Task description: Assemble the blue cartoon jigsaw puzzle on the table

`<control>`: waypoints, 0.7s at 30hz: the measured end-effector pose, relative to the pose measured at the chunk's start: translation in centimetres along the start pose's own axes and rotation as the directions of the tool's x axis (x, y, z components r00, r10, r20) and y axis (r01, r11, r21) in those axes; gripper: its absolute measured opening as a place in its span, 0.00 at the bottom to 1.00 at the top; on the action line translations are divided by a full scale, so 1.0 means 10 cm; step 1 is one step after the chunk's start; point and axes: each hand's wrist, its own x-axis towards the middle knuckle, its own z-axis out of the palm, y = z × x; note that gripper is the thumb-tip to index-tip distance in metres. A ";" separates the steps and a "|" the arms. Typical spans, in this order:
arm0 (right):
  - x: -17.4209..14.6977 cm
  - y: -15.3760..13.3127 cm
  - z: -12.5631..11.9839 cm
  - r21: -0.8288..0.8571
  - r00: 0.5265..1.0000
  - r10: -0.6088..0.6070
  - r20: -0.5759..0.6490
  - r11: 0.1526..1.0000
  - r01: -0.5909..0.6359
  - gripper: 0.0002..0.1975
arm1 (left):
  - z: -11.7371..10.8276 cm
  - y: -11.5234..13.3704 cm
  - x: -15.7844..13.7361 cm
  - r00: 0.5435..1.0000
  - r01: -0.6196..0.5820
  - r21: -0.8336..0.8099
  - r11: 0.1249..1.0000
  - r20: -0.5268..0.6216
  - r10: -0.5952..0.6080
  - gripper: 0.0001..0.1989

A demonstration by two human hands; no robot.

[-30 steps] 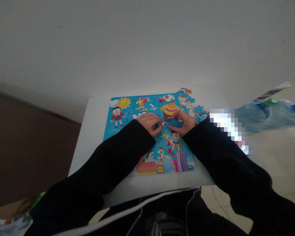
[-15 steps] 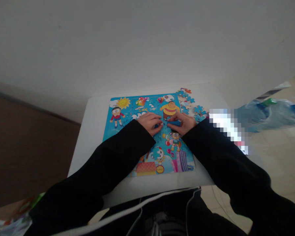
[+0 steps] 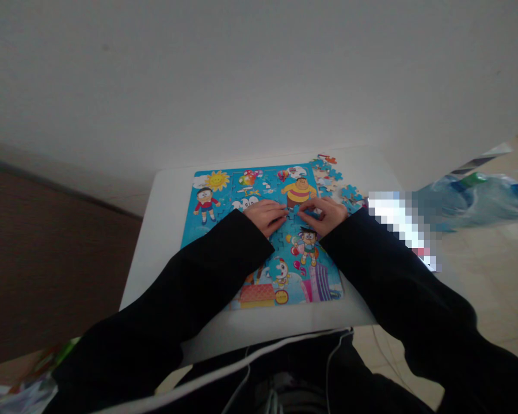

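A blue cartoon jigsaw puzzle [image 3: 323, 244] lies flat on a small white table, with printed figures, a sun and buildings on it. Both hands are over its middle, just below the figure in the striped shirt. The fingers of my left hand [image 3: 265, 215] are pressed together, their tips at the puzzle's surface; whatever they may hold is hidden. Close by on the right, my right hand [image 3: 328, 214] pinches thumb and forefinger at the edge of a small blue puzzle piece [image 3: 294, 212] between the two hands. Loose puzzle pieces [image 3: 328, 172] are heaped at the puzzle's upper right.
The white table [image 3: 149, 230] stands against a pale wall [image 3: 259, 80]. Beside the right forearm is a bright pixelated patch [image 3: 392, 218]. Clear plastic bags [image 3: 479, 198] lie farther right. A white cord [image 3: 224, 371] crosses in front of my body.
My left thumb has closed in against its fingers. My right hand has shifted slightly right, and its thumb and fingertip have come together. The puzzle has stayed in place.
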 end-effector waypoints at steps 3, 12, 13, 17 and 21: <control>0.02 -0.02 -0.08 -0.003 0.985 0.153 -0.080 0.988 -0.154 0.06 | 0.00 0.01 -0.01 1.000 0.025 -0.031 0.999 -0.003 -0.025 0.12; 0.05 0.09 -0.04 0.130 0.944 0.316 -0.093 0.944 -0.303 0.08 | 0.03 0.05 0.05 1.000 0.006 -0.057 0.998 0.011 -0.006 0.12; 0.04 0.09 -0.03 0.132 0.946 0.310 -0.091 0.946 -0.297 0.08 | 0.04 0.05 0.07 1.000 -0.009 -0.045 0.999 0.010 0.009 0.13; 0.04 0.08 -0.02 0.120 0.953 0.290 -0.085 0.953 -0.279 0.08 | 0.11 0.05 0.16 0.997 -0.071 -0.023 0.997 0.006 0.072 0.16; 0.03 0.05 -0.04 0.100 0.952 0.292 -0.094 0.954 -0.282 0.08 | 0.17 0.05 0.19 0.999 -0.051 -0.017 0.999 -0.014 0.051 0.16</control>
